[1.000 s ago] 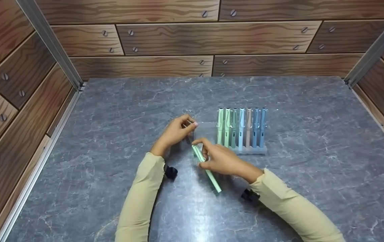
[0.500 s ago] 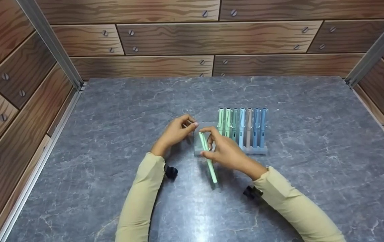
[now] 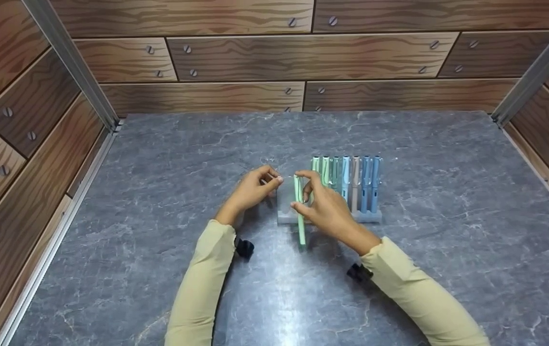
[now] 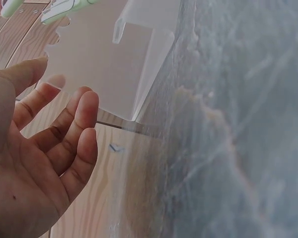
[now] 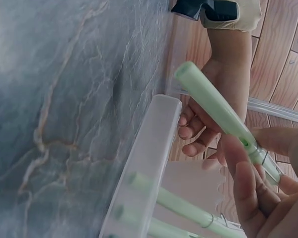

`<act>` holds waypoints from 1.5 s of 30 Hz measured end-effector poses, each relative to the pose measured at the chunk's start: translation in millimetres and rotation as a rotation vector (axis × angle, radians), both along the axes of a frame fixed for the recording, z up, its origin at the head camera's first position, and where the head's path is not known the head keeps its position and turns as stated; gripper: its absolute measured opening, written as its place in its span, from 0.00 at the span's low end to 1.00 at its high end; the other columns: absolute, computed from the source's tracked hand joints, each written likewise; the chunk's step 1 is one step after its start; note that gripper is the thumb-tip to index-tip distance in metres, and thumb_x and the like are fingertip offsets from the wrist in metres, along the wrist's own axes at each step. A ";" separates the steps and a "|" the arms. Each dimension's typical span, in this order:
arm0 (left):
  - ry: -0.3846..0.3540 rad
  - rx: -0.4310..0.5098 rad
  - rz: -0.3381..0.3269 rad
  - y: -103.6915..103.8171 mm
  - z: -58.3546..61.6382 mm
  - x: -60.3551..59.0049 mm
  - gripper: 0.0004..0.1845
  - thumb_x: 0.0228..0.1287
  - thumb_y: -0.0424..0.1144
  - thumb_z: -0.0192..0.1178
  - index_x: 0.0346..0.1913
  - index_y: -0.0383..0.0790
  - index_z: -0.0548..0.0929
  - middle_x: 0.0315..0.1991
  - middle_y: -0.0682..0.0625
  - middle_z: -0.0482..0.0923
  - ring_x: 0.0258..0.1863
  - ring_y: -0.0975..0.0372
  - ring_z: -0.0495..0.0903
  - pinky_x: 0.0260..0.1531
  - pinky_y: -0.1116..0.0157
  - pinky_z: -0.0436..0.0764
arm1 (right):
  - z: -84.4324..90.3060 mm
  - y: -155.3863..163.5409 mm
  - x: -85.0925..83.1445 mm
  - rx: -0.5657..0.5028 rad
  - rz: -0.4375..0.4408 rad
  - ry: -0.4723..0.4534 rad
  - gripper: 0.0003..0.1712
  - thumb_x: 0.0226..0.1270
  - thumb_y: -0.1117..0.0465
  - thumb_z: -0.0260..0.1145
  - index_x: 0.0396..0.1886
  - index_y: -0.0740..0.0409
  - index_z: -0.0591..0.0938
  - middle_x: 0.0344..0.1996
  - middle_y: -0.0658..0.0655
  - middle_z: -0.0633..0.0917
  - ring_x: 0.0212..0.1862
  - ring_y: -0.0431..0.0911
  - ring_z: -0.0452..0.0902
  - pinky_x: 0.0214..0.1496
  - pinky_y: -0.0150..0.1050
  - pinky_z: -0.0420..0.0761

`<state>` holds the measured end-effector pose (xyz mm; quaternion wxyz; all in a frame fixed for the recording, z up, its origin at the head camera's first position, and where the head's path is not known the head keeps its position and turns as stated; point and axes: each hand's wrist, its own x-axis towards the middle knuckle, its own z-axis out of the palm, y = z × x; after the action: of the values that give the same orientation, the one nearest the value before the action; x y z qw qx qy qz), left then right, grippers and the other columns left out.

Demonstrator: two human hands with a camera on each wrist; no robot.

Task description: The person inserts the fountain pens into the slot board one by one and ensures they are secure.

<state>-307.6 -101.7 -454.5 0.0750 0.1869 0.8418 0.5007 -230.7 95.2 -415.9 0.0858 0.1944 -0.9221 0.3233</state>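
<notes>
My right hand [image 3: 326,210] pinches a light green pen [image 3: 299,218] near its upper end and holds it almost upright, tip down, over the empty left part of a clear frosted pen stand [image 3: 369,217]. The right wrist view shows the same pen [image 5: 213,104] slanting above the stand's front rail [image 5: 149,153]. My left hand [image 3: 252,188] is at the stand's left end, thumb behind and fingers before the back panel [image 4: 104,59]. Several pastel green, grey and blue pens [image 3: 351,182] stand side by side in the right part of the stand.
The stand sits mid-way on a grey marble-patterned tabletop [image 3: 159,202]. Wood-patterned walls [image 3: 236,57] close it in at the back and both sides, with metal posts in the corners. A small black unit [image 3: 244,247] sits at each wrist.
My right hand has carried the green pen up and forward from low over the table to the stand, turning it from slanted to nearly upright. My left hand has stayed at the stand's left end.
</notes>
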 end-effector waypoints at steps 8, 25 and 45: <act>0.011 0.007 0.014 0.5 0.7 -0.1 0.13 0.70 0.47 0.57 0.46 0.40 0.79 0.37 0.39 0.82 0.31 0.49 0.83 0.25 0.67 0.78 | 0.9 2.3 -6.3 -0.017 -0.025 0.116 0.35 0.60 0.58 0.72 0.63 0.55 0.66 0.29 0.52 0.77 0.16 0.35 0.63 0.18 0.30 0.63; 0.005 0.010 0.028 -0.2 -1.4 0.0 0.13 0.70 0.47 0.57 0.45 0.40 0.80 0.35 0.44 0.82 0.32 0.49 0.83 0.25 0.68 0.77 | -5.5 2.9 -16.8 0.046 -0.119 0.291 0.34 0.59 0.57 0.72 0.61 0.55 0.66 0.27 0.53 0.78 0.17 0.37 0.59 0.17 0.31 0.61; 0.002 -0.004 0.026 1.3 -0.4 -1.3 0.13 0.70 0.48 0.57 0.46 0.42 0.80 0.41 0.43 0.84 0.32 0.51 0.83 0.25 0.67 0.78 | -11.3 0.8 -26.9 0.023 -0.184 0.389 0.34 0.58 0.57 0.73 0.60 0.53 0.66 0.28 0.55 0.80 0.18 0.44 0.69 0.18 0.37 0.69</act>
<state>-309.0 -100.4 -454.8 0.0681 0.1761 0.8452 0.4999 -257.6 96.0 -427.2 0.2890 0.1692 -0.9058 0.2598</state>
